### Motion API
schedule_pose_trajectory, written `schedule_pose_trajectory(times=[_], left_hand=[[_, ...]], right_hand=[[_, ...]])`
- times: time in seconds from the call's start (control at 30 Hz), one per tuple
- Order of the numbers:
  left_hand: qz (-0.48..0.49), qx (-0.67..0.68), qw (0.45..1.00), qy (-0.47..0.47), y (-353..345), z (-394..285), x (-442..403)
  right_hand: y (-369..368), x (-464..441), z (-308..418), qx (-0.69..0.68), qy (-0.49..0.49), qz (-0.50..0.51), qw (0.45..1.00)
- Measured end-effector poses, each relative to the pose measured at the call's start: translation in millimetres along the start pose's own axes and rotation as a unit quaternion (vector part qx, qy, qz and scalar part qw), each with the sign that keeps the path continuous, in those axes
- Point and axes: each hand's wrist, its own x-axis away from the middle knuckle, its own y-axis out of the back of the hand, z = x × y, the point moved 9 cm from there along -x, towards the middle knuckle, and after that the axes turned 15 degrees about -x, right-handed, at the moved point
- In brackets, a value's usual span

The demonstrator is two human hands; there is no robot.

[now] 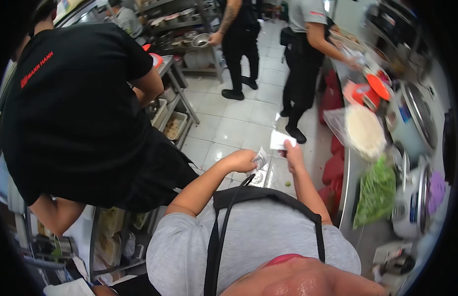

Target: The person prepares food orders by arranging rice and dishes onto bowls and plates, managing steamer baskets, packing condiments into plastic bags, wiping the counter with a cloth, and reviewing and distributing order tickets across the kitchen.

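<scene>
In the head view, my left hand (242, 161) is closed on a printed paper slip (261, 159), which looks like a receipt. A paper piece with a round printed mark (258, 178) shows just below that hand; whether it joins the slip I cannot tell. My right hand (294, 154) pinches a white slip of paper (282, 141) by its right edge. Both hands are held in front of my chest above the tiled floor, a short gap apart. A dark cord (235, 207) runs down over my grey shirt.
At my left a person in a black shirt (76, 108) stands close, by a metal rack. Farther ahead, one person holds a metal bowl (200, 40); another reaches over the right counter. That counter bears a bag of greens (376, 192), a bag of pale rounds (365, 129) and cookers (411, 118).
</scene>
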Motion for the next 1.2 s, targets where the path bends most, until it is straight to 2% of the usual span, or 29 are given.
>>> schedule_pose_trajectory(times=[0.1,0.17,0.23,0.37,0.43,0.5,0.57,0.63,0.67,0.7,0.8,0.83,0.93,1.03,1.13,1.2], left_hand=[[-0.202,0.065,0.973,0.093,64.2,75.0,-24.3],[-0.326,0.193,0.913,0.153,105.8,136.2,-37.2],[-0.472,0.244,0.842,0.092,182.8,146.9,-23.5],[-0.559,0.3,0.755,0.167,301.0,246.4,-20.9],[-0.655,0.349,0.65,0.162,360.5,292.9,4.7],[-0.692,0.376,0.598,0.149,411.9,350.2,34.6],[-0.741,0.356,0.547,0.155,455.7,381.6,76.2],[-0.75,0.335,0.542,0.176,487.1,407.9,118.4],[-0.765,0.327,0.522,0.189,496.8,417.8,140.8],[-0.778,0.319,0.502,0.202,505.0,424.9,161.7],[-0.815,0.289,0.447,0.23,520.4,454.5,222.0],[-0.825,0.294,0.427,0.227,524.4,468.7,239.0],[-0.827,0.289,0.427,0.223,541.8,504.2,274.6],[-0.837,0.267,0.424,0.222,571.0,536.8,304.4],[-0.831,0.241,0.454,0.212,613.4,574.3,341.7],[-0.847,0.211,0.425,0.24,639.5,590.5,367.9]], right_hand=[[-3.8,-71.1,22.6,-0.036,0.029,-0.02,0.999],[-11.3,-114.1,20.9,-0.031,0.025,0.015,0.999],[-13.1,-157.7,4.9,-0.051,-0.005,0.023,0.998],[-19.5,-251.2,-24.9,-0.068,-0.049,0.026,0.996],[-38.8,-293.4,-29.5,-0.041,-0.084,0.036,0.995],[-72.1,-329.7,-25.2,-0.033,-0.105,0.055,0.992],[-119.2,-368.8,-18.2,0.046,-0.106,0.111,0.987],[-199.5,-391.0,14.3,0.072,0.002,0.249,0.966],[-245.2,-392.1,39.4,0.103,0.096,0.342,0.929],[-293.2,-382.6,69.4,0.13,0.187,0.428,0.875],[-406.7,-342.1,128.7,0.21,0.349,0.559,0.723],[-435.6,-329.4,137.1,0.226,0.4,0.584,0.669],[-498.8,-304.1,148.9,0.196,0.484,0.609,0.597],[-545.6,-300.6,133.9,0.169,0.507,0.626,0.568],[-589.7,-294.7,127.8,0.146,0.519,0.633,0.555],[-612.8,-301.4,119.8,0.133,0.551,0.618,0.545]])
